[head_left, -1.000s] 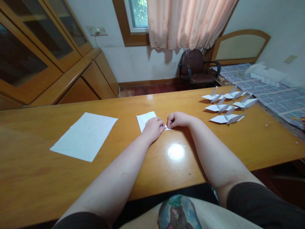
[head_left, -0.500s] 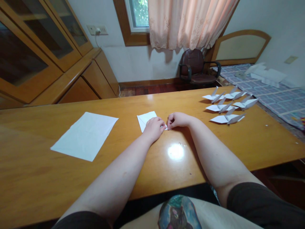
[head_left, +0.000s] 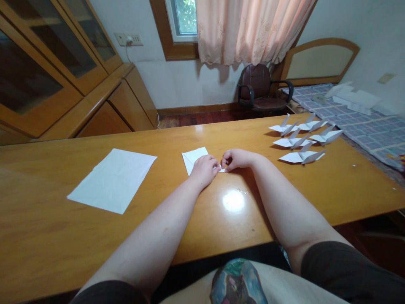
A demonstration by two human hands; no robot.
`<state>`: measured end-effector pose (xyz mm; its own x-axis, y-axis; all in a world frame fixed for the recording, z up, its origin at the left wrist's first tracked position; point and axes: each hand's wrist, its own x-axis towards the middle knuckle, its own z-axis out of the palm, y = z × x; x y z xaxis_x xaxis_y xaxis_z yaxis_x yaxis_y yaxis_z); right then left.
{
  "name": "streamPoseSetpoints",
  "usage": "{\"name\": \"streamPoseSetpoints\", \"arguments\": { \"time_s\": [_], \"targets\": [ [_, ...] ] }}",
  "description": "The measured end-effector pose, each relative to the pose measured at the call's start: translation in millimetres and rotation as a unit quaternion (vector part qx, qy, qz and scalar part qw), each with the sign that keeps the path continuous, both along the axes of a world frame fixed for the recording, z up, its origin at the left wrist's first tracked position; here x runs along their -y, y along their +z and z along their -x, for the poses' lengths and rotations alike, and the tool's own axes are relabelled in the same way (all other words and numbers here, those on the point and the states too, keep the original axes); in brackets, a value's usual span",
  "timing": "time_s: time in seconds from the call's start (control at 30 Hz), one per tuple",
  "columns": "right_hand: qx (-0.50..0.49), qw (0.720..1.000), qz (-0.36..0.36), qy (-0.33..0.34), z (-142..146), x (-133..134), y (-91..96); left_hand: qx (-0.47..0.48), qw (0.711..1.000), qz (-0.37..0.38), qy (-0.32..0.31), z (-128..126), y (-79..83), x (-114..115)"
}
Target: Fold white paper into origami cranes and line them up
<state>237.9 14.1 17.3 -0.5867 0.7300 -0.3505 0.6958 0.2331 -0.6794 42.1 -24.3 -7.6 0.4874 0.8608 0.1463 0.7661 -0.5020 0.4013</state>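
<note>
A small white folded paper [head_left: 195, 158] lies on the wooden table [head_left: 190, 219] in front of me. My left hand [head_left: 204, 169] rests on its near right part with the fingers curled down, pressing it flat. My right hand [head_left: 236, 159] is closed in a pinch at the paper's right corner. Most of the paper's right half is hidden under both hands.
A stack of flat white sheets [head_left: 113, 180] lies to the left. Several folded paper cranes [head_left: 300, 139] stand at the right of the table. Behind are a dark office chair [head_left: 259, 88], wooden cabinets [head_left: 63, 76] and a bed with a checked cover [head_left: 367, 122].
Almost nothing has moved. My right hand's fingers have shifted slightly at the paper's corner; my left hand stays pressed on the paper.
</note>
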Motion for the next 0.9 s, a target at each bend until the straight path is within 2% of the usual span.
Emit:
{"name": "streamPoseSetpoints", "arguments": {
  "time_s": [0.27,0.4,0.63,0.9],
  "targets": [
    [-0.06,0.997,0.042,-0.024,-7,0,-4.6,0.012,1.0,0.007,-0.021,3,-1.0,2],
    [-0.026,0.999,0.021,-0.03,-2,3,-2.1,0.03,0.998,0.018,-0.052,4,1.6,4],
    [0.029,0.997,-0.021,-0.067,10,8,3.5,0.052,0.996,0.046,-0.058,3,0.8,1],
    [0.028,0.999,-0.005,-0.033,4,3,0.6,0.034,0.997,0.051,-0.044,0,-0.9,1]
  ]
}}
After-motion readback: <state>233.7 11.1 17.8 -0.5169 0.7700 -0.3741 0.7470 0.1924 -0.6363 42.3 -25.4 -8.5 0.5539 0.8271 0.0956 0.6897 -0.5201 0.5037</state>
